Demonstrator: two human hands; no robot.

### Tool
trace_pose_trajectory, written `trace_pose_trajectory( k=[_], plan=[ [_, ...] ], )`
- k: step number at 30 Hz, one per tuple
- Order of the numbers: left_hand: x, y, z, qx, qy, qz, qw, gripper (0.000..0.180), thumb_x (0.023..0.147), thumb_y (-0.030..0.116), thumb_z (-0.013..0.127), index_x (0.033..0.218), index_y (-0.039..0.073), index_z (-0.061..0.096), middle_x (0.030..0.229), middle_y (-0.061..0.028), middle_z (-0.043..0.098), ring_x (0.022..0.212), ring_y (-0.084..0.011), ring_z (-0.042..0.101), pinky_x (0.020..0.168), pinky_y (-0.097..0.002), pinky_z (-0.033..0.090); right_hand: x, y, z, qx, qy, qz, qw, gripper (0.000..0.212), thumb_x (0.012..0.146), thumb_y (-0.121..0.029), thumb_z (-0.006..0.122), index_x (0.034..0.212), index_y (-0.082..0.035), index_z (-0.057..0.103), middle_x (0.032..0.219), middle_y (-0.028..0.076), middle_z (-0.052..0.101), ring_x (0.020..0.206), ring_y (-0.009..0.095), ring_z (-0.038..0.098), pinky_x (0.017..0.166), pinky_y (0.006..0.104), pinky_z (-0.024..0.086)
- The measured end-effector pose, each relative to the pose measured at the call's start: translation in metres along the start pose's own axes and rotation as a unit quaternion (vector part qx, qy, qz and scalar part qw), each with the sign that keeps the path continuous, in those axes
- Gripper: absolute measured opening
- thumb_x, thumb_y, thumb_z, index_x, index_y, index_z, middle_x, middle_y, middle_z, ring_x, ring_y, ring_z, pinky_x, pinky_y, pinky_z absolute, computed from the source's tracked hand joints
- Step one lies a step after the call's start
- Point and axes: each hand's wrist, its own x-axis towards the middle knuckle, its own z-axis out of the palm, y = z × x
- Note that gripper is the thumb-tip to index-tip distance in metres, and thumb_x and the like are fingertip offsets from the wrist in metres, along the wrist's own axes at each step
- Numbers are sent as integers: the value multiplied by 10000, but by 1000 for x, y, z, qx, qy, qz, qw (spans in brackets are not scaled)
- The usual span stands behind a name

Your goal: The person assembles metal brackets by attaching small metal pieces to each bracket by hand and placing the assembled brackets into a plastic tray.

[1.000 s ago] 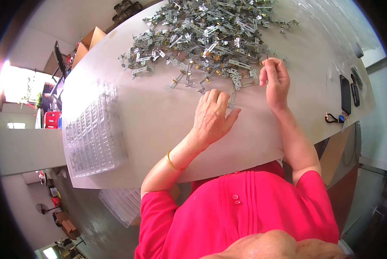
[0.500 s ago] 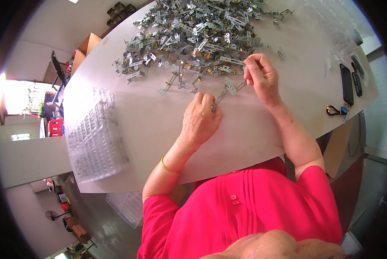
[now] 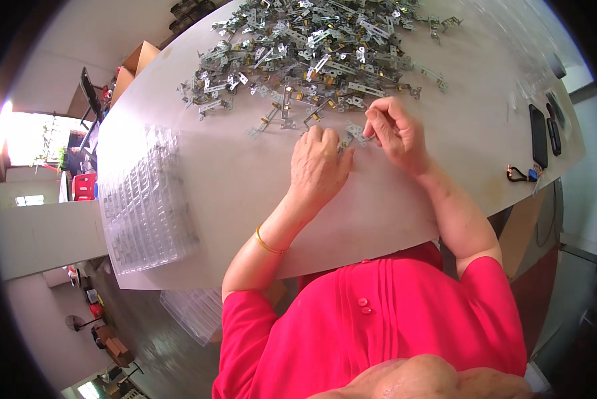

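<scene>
A small silvery metal bracket (image 3: 356, 131) with a flat, holed plate lies between my two hands, just in front of a heap of similar metal brackets (image 3: 311, 56). My left hand (image 3: 317, 163) is closed, knuckles up, on the near end of that bracket, and its fingers hide most of the part there. To the right, my right hand (image 3: 401, 136) holds its thumb and forefinger pinched by the bracket's other side. What sits in that pinch is too small to make out. Some loose brackets, one with a yellowish piece (image 3: 265, 120), lie at the heap's near edge.
Clear plastic trays (image 3: 149, 199) are stacked at the table's left edge; another clear tray (image 3: 192, 312) is below. On the right are a black phone (image 3: 538, 136), a dark slim object (image 3: 552, 126) and keys (image 3: 521, 174). Clear plastic (image 3: 511, 53) lies at the far right.
My right hand has come down and left from the heap's edge toward the bracket. My left hand has shifted slightly right and away from me. The whole view has shifted a little.
</scene>
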Motion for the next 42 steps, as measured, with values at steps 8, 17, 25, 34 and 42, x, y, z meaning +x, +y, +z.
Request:
trace_pose_trajectory(
  k=[8,17,25,34,42],
  plan=[
    [-3,-9,4,12,21,-5,1000,146,845,98,661,877,25,538,854,-156,573,827,-359,577,750,-463,461,-6,1,9,-144,-88,-132,977,61,947,-93,646,957,-69,591,747,127,646,634,302,661,572,380,513],
    [-18,2,-11,-122,32,-108,986,169,858,47,683,891,28,519,741,-100,619,617,-238,604,602,-373,501,7,10,-5,-237,10,-110,965,81,930,-98,670,957,-76,596,741,136,641,618,323,636,539,391,482],
    [-15,2,-9,-399,-20,-279,873,250,869,24,731,987,38,512,785,-10,578,666,-58,544,539,-223,495,9,-5,-1,-220,-7,-206,954,117,870,-30,716,945,-49,628,752,106,656,610,283,639,528,367,484],
    [-20,-16,3,-439,-2,-236,867,344,865,-1,739,1087,29,477,885,4,556,724,-39,512,584,-204,463,7,-4,7,-198,-33,-224,954,133,853,-11,719,953,-43,636,769,98,668,602,267,640,532,347,492],
    [-25,-24,6,-411,-26,-200,889,371,864,-16,731,1194,-3,562,1006,16,554,886,-46,523,768,-212,460,6,-1,5,-156,-56,-165,972,104,888,-3,691,972,-35,638,729,84,640,559,219,594,518,317,463]
  ],
)
